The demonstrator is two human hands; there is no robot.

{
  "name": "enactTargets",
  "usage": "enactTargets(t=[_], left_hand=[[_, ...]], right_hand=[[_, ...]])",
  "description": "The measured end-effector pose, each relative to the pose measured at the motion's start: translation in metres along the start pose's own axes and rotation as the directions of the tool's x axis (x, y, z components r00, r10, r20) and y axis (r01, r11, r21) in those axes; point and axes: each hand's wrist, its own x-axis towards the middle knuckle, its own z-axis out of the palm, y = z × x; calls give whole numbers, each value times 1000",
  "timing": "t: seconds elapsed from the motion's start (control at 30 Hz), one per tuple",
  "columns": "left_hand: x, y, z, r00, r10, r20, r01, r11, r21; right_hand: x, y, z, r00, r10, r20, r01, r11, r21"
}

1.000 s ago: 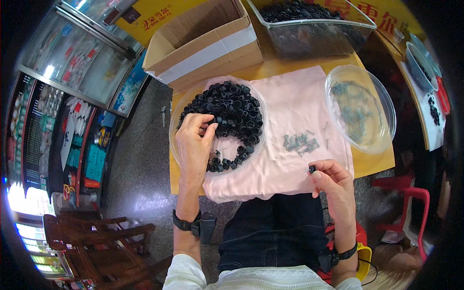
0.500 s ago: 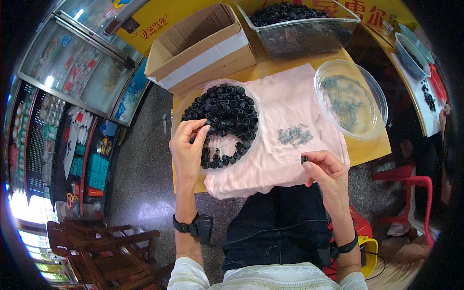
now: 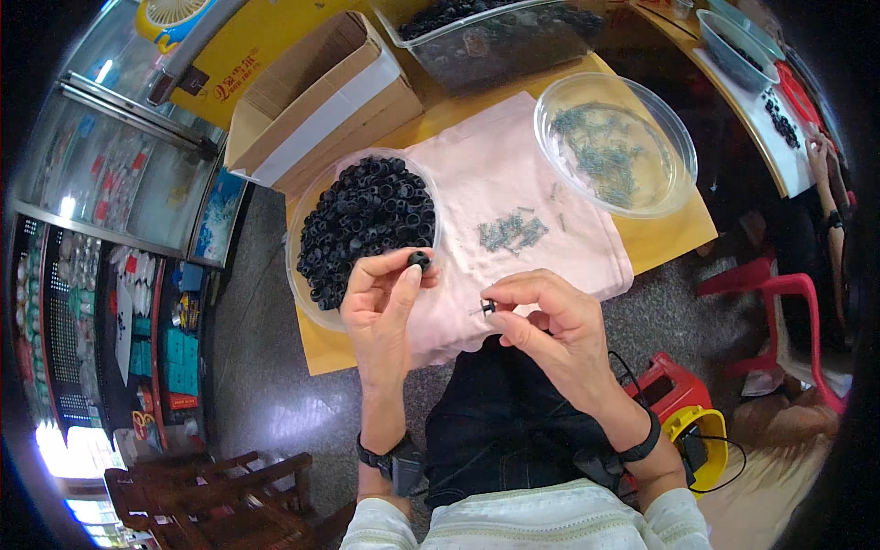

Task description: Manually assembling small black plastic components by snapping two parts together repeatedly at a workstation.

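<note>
Pinched between the thumb and fingers of my left hand (image 3: 380,298) is a small round black plastic cap (image 3: 419,260), at the near right edge of a clear round tub (image 3: 307,313) heaped with black caps (image 3: 362,220). My right hand (image 3: 559,335) is closed on another small black plastic piece (image 3: 489,306), with a thin metal pin or screw sticking out of it to the left. The two hands are a short gap apart over the pink cloth (image 3: 587,229). A little pile of screws (image 3: 511,231) lies on the cloth beyond my right hand.
A clear round tub (image 3: 680,165) with more screws stands at the right of the yellow table (image 3: 674,240). Behind are an open cardboard box (image 3: 339,119) and a clear bin (image 3: 477,55) of black parts. At far right, another person's hand (image 3: 819,151) is by a side table.
My left hand has come away from the black caps in the tub, holding one, and is nearer my right hand. The view has shifted, moving the table things left and up.
</note>
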Motion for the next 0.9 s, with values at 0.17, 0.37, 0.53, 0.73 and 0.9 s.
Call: enactTargets(t=[0.17,0.37,0.53,0.73,0.9], left_hand=[[1,2,16,968,56,243,-207,725,657],[-4,-15,29,962,57,267,-260,493,830],[-4,-22,26,945,129,302,-325,500,803],[-19,-25,17,987,59,148,-123,872,474],[-34,-27,20,977,-161,141,161,987,12]], right_hand=[[-1,15,-19,991,72,-112,-78,996,-53],[-3,18,-31,988,38,-149,-64,983,-172],[-4,21,-37,983,116,-145,-136,981,-138],[-7,16,-32,974,203,-105,-199,979,41],[-9,11,-24,977,195,-87,-184,975,122]])
